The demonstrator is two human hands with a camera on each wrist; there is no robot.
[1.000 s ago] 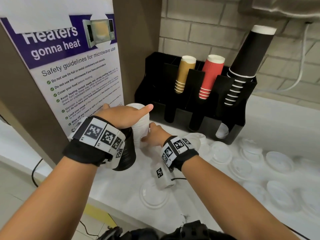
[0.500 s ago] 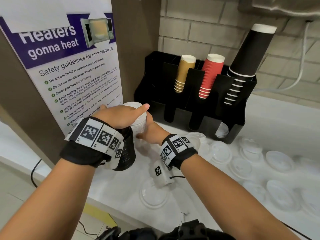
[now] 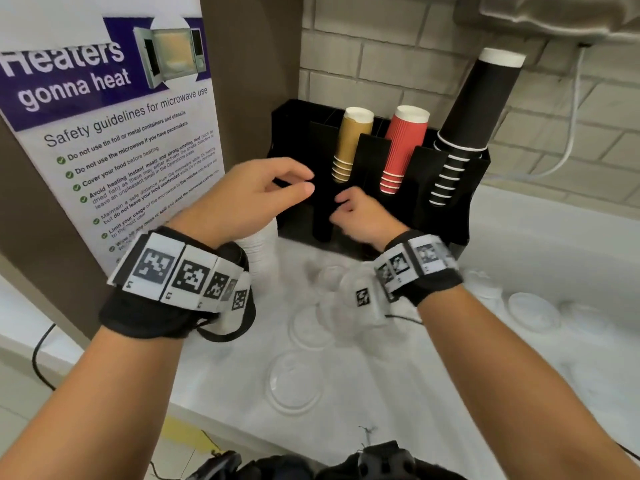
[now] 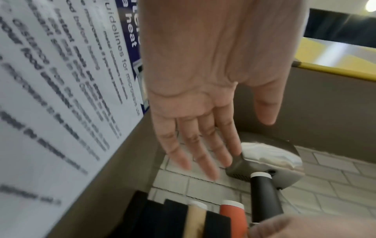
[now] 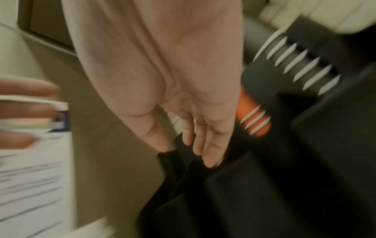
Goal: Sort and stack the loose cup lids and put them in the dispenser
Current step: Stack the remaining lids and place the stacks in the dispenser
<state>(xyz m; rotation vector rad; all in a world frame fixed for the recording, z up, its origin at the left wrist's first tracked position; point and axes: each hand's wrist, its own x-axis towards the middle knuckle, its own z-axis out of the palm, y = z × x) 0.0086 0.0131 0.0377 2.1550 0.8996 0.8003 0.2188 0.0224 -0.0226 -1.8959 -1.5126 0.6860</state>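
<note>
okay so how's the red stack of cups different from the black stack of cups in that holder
The red cup stack is ribbed and short; the black cup stack is smooth and far taller, rising well above the black dispenser. The red stack sits in the middle slot and the black stack in the right one. The black stack leans more to the right. Both are upside down, with white bases on top and white rims showing in the slots.

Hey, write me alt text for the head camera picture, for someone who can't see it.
Two empty hands, the left hand and right hand, reach toward a black cup dispenser holding tan, red and black paper cups. A stack of white lids stands beneath the left hand, and loose clear lids lie scattered on the white counter. A microwave safety poster hangs at left.
</note>
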